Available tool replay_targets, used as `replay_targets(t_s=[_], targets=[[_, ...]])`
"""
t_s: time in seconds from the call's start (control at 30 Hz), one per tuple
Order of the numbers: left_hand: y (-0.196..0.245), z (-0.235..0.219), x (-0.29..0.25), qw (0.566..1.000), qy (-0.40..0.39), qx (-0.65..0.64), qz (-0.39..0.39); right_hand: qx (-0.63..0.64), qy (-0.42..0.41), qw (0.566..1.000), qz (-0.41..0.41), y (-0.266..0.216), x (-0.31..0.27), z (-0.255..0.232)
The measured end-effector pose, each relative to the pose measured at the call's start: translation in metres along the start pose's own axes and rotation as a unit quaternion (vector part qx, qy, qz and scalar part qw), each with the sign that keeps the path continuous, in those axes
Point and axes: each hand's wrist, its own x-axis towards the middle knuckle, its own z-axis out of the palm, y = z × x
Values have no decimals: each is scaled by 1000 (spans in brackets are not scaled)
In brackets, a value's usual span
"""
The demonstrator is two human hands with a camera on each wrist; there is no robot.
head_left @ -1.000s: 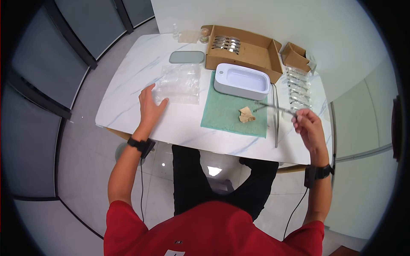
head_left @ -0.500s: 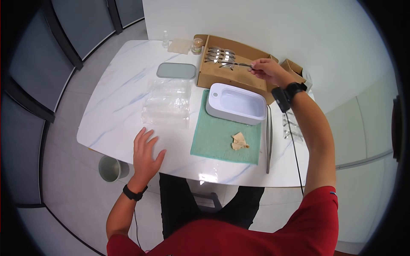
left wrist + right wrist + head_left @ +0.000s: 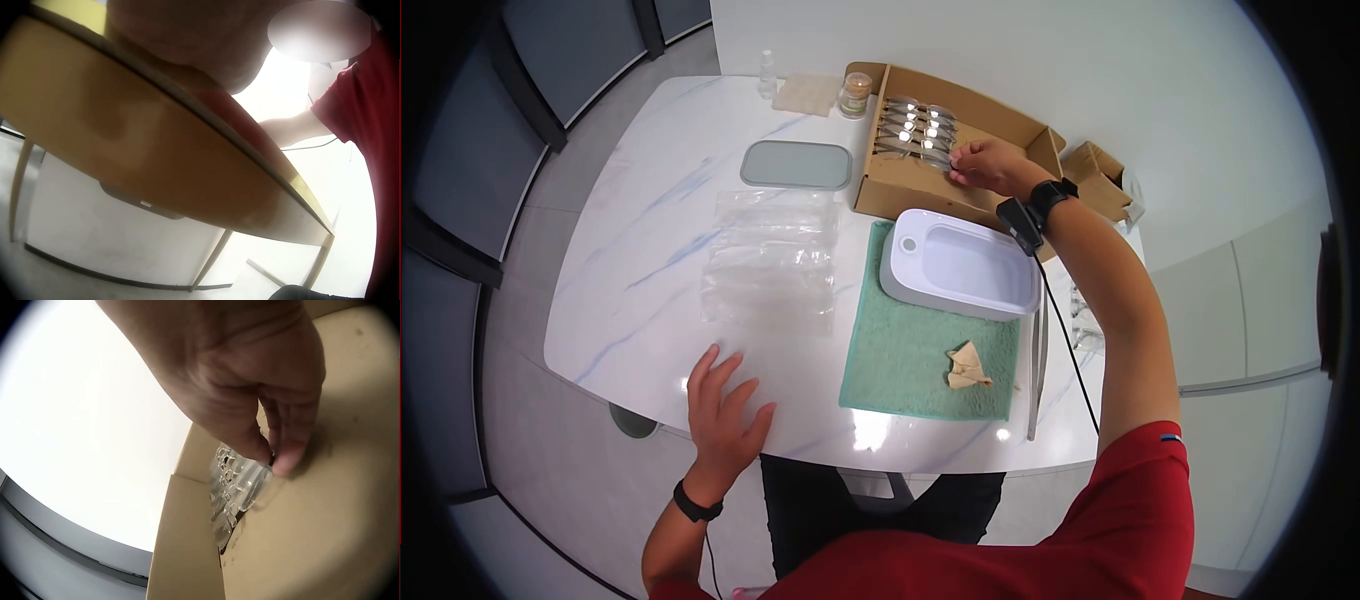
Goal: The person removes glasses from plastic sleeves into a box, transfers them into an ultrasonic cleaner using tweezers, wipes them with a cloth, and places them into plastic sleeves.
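Observation:
My right hand (image 3: 992, 166) reaches into the shallow cardboard box (image 3: 930, 201). Its thumb and fingertips pinch the dark end of a pair of glasses (image 3: 253, 487), the nearest in a row lying in the box. Several other glasses (image 3: 915, 112) with clear lenses lie behind it, side by side. At the table's front left, my left hand (image 3: 728, 418) has its fingers spread and holds nothing. Clear plastic bags (image 3: 770, 265) lie flat beyond that hand. In the left wrist view the table's underside (image 3: 137, 144) fills much of the picture.
A white tub (image 3: 945, 297) stands on a green cloth (image 3: 900, 365), with a crumpled beige cloth (image 3: 967, 368) in front. Long metal tweezers (image 3: 1036, 385) lie to the right. Further back are a grey lid (image 3: 797, 165), a jar (image 3: 855, 98), a small bottle (image 3: 767, 78) and a smaller carton (image 3: 1093, 178).
My right hand has carried the glasses from above the table's right side into the cardboard box, lowering them in front of the row. My left hand has drawn back towards the front edge.

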Motion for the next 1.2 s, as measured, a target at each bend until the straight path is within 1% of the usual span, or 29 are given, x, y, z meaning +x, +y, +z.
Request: replay_targets(t_s=[0.13, 0.23, 0.43, 0.5, 0.57, 0.6, 0.67, 0.7, 0.73, 0.77, 0.83, 0.9, 0.93, 0.97, 1.03, 1.07, 1.13, 1.2], targets=[[-1, 2, -2, 1000, 4, -4, -2, -16, 23, 1000, 8, 3, 7, 4], [-1, 3, -1, 1000, 4, 0, 7, 1, 30, 1000, -9, -2, -2, 7], [1, 4, -1, 1000, 8, 9, 10, -31, 31, 999, -21, -13, -25, 5], [2, 4, 1, 1000, 1, 8, 11, -26, 55, 997, -54, -18, -39, -2], [2, 5, 1, 999, 16, 27, 16, -22, 61, 992, -110, -26, -70, -8], [3, 5, -2, 1000, -1, 14, 21, -30, 46, 990, -129, -28, -92, -14], [2, 6, -1, 999, 17, 30, 23, -37, 35, 985, -165, -31, -134, -38], [4, 6, -3, 999, 1, 10, 33, -39, 38, 983, -177, -27, -159, -51], [4, 5, -4, 999, 7, 28, 34, -74, 79, 980, -169, -31, -201, -49], [5, 6, -1, 998, 22, 49, 36, -74, 96, 980, -160, -19, -227, -60], [8, 6, -3, 998, 12, 39, 41, -161, 194, 955, -156, 7, -281, -89], [8, 5, -3, 998, 20, 41, 34, -172, 276, 940, -105, 54, -320, -116], [9, 3, -3, 998, 21, 40, 39, -143, 305, 938, -78, 86, -334, -132], [10, 3, -3, 998, 24, 39, 42, -114, 334, 934, -52, 119, -343, -146], [9, 5, -3, 998, 30, 36, 46, -114, 392, 913, 10, 175, -355, -158], [8, 6, -3, 998, 32, 33, 46, -94, 409, 908, 20, 198, -358, -160], [6, 8, -5, 998, 38, 34, 49, -70, 424, 903, 26, 232, -358, -160], [3, 11, -7, 997, 50, 25, 46, -20, 441, 896, 43, 251, -353, -158]])
